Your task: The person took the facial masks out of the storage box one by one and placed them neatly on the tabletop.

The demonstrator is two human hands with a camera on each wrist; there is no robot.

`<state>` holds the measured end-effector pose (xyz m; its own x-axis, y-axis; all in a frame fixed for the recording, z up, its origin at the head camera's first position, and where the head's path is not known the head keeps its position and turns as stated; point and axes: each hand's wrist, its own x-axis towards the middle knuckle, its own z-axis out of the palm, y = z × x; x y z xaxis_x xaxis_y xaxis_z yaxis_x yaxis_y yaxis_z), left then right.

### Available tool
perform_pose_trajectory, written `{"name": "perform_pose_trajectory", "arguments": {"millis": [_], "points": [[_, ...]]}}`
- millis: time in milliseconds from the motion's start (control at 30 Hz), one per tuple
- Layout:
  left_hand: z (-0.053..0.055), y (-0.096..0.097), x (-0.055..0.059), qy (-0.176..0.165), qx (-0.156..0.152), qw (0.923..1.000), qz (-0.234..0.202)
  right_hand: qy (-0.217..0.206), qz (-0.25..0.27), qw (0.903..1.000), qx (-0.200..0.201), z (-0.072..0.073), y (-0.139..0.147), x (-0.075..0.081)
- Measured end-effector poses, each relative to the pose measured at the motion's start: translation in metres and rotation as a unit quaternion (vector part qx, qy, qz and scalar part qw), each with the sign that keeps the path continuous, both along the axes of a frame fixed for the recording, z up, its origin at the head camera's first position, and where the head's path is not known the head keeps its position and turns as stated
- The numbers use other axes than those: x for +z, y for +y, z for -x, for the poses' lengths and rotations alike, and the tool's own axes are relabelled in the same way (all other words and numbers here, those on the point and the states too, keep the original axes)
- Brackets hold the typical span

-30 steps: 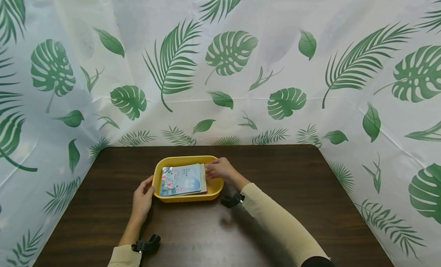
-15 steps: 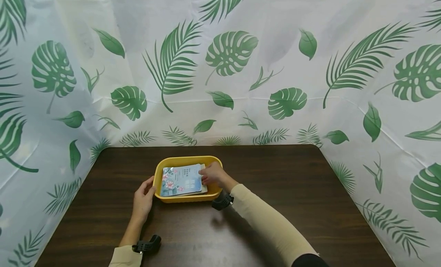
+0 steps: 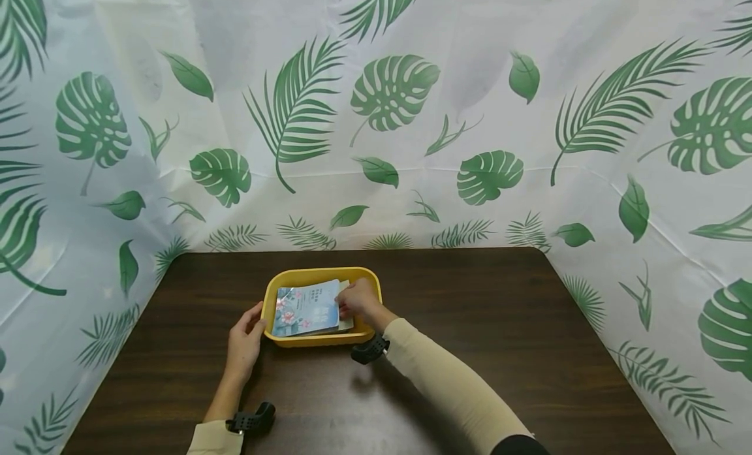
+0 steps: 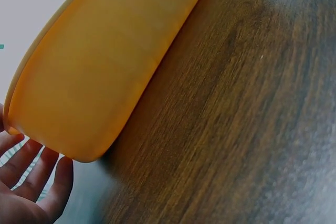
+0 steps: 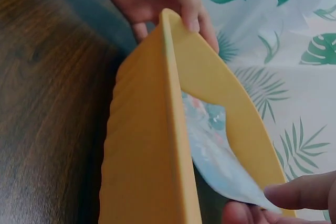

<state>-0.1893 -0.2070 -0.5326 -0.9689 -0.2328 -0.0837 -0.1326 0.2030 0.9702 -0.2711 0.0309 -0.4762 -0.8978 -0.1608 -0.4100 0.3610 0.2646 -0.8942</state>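
A yellow plastic basket (image 3: 322, 341) sits on the dark wooden table. In it lies a flat, light-blue packet (image 3: 308, 306) with pink flowers and printed text, over a pale flat item (image 3: 346, 324). My left hand (image 3: 243, 343) holds the basket's left end, thumb over the rim and fingers against the outer wall (image 4: 84, 77). My right hand (image 3: 360, 298) reaches in from the right and pinches the packet's right edge between thumb and fingers. In the right wrist view the packet (image 5: 212, 148) bends, its near edge raised. What lies under it is mostly hidden.
The brown table (image 3: 499, 324) extends around the basket. A white cloth with green leaves (image 3: 411, 174) hangs behind and along both sides. Black bands (image 3: 252, 418) are on both wrists.
My right hand has moved left from the basket's right end onto the packet and grips its right edge, which has lifted a little. The left hand stays on the basket.
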Motion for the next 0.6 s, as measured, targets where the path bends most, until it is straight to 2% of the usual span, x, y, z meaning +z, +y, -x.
{"name": "perform_pose_trajectory", "arguments": {"millis": [133,300,467,600], "points": [[-0.0003,0.0001,-0.0006,-0.004,0.002,1.0,0.0,-0.002,0.007,0.9999,-0.008,-0.0016,-0.0049,-0.0006],[-0.0007,0.0002,-0.0004,-0.004,0.003,1.0,0.002,0.014,-0.017,0.9998,0.003,-0.0041,-0.0096,-0.0033],[-0.0012,0.0005,0.001,0.0,-0.002,1.0,0.002,0.023,-0.03,0.9991,-0.016,-0.006,-0.0105,-0.003],[-0.0012,-0.0004,0.0005,-0.003,-0.005,1.0,0.001,0.023,-0.019,0.9993,-0.023,-0.0068,-0.0081,-0.0006]]}}
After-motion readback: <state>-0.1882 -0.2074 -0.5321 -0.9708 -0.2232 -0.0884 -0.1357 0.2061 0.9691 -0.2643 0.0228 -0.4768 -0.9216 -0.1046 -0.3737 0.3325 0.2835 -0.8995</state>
